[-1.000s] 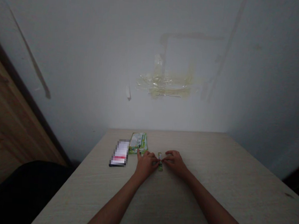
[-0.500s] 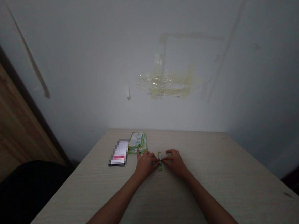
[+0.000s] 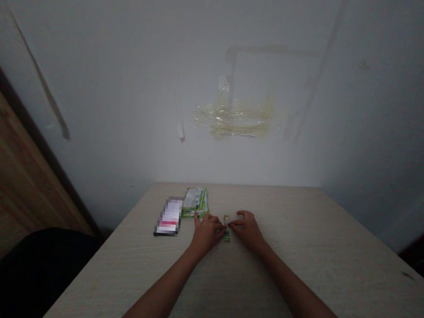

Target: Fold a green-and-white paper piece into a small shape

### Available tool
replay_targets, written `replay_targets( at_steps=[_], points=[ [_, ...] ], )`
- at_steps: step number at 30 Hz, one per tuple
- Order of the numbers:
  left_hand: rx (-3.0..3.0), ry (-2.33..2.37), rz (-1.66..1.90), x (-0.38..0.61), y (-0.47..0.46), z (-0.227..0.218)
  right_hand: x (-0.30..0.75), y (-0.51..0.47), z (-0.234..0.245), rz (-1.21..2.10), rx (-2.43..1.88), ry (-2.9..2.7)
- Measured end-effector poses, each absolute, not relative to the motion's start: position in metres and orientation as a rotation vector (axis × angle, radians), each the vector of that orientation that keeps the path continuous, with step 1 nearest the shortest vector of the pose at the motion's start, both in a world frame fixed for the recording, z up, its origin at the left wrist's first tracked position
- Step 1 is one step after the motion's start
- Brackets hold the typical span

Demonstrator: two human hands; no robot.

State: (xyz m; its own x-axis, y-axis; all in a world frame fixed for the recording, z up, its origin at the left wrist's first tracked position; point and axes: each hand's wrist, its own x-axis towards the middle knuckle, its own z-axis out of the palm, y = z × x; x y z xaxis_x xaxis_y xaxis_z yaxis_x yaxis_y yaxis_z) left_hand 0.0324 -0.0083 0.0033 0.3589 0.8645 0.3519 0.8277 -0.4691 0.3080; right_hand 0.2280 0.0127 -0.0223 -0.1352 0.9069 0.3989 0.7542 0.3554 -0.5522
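Observation:
A small, narrow green-and-white packet (image 3: 227, 237) lies on the table between my two hands. My left hand (image 3: 209, 232) rests at its left edge, thumb and forefinger pinched together on it. From the right side, my right hand (image 3: 248, 230) has its thumb and forefinger pinched at the packet's edge, with the other fingers bent and raised. The fingertips cover part of the packet, and its printing is too small to read. Just beyond my left hand lies a larger flat green-and-white pouch (image 3: 195, 200).
A phone-like device (image 3: 169, 219) with a blurred, lit screen lies left of the pouch. The pale wooden table (image 3: 279, 289) meets a wall (image 3: 130, 76) bearing strips of clear tape (image 3: 236, 122). A dark rounded shape (image 3: 33, 267) stands beyond the table's left edge.
My right fingertips have shifted very slightly, and a little more of the packet's middle shows between the hands. My left hand, the pouch and the phone-like device stay in place.

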Motion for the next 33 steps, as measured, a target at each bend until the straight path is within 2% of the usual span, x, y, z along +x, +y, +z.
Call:
replay_targets(
  at_steps=[33],
  points=[
    [2.473,1.582,0.694,0.0328,-0.0056,0.0044,0.2192,0.0134,-0.0182,0.256,-1.655,-1.866]
  ],
)
